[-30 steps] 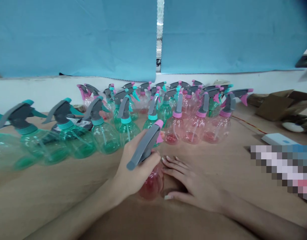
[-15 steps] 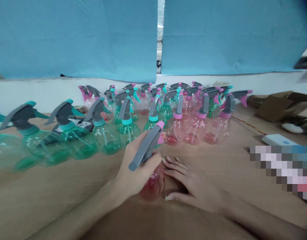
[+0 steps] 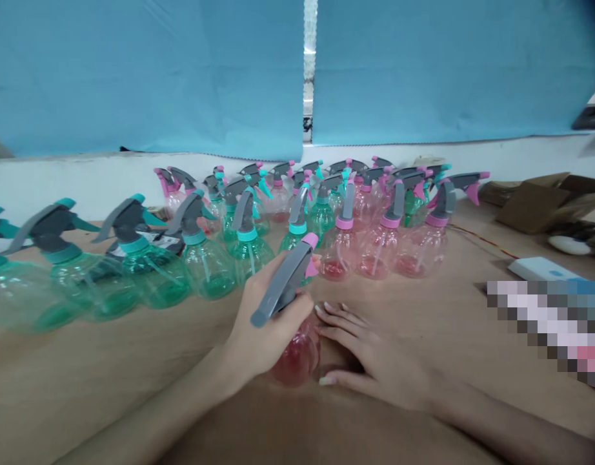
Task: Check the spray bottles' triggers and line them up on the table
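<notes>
A pink spray bottle [image 3: 297,355] with a grey trigger head stands at the near middle of the table. My left hand [image 3: 263,323] is wrapped around its neck, just under the grey head, and hides the collar. Pink shows at the nozzle and trigger, pointing away from me. Close by on the right, my right hand [image 3: 360,345] lies on the table with its fingers stretched out. Its fingertips are at the bottle's side; whether they touch it I cannot tell. Behind my hands stand green spray bottles [image 3: 208,268] and pink spray bottles [image 3: 375,252].
More spray bottles [image 3: 278,194] crowd toward the white wall [image 3: 75,177]. An open cardboard box [image 3: 532,203] is at the back right, with a white box [image 3: 544,270] nearer. A blue cloth [image 3: 147,77] hangs behind. A blurred patch covers something at the right edge.
Almost nothing differs. The view has shifted slightly, so the left-hand green bottles appear a little farther right. My left hand keeps its grip on the pink bottle.
</notes>
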### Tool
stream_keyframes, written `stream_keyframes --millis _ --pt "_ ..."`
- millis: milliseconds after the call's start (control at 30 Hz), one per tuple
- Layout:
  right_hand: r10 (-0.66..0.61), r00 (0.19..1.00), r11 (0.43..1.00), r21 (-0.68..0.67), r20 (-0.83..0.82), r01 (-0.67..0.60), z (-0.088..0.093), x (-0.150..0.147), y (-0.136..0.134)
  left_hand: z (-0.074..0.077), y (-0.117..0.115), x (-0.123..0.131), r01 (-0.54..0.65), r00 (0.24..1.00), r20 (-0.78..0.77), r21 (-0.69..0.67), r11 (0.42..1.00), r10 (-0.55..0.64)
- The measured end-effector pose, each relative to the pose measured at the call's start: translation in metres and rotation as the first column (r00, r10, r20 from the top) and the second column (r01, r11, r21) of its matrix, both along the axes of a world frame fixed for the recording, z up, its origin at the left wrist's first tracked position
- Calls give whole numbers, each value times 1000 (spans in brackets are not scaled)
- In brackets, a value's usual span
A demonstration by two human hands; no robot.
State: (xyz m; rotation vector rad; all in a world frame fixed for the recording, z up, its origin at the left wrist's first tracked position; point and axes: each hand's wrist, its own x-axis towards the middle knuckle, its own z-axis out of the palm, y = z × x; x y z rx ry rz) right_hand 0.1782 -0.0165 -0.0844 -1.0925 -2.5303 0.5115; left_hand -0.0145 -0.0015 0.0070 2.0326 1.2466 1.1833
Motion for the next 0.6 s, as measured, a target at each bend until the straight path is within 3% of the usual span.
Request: stream_keyframes --millis 300,600 --pt "7 1000 1000 10 -19 -7 -3 0 1 2 0 0 30 1000 5 28 999 -31" --pt "5 999 1000 16 -34 -4 -7 0 1 0 -1 -1 21 1000 12 -39 999 -21"
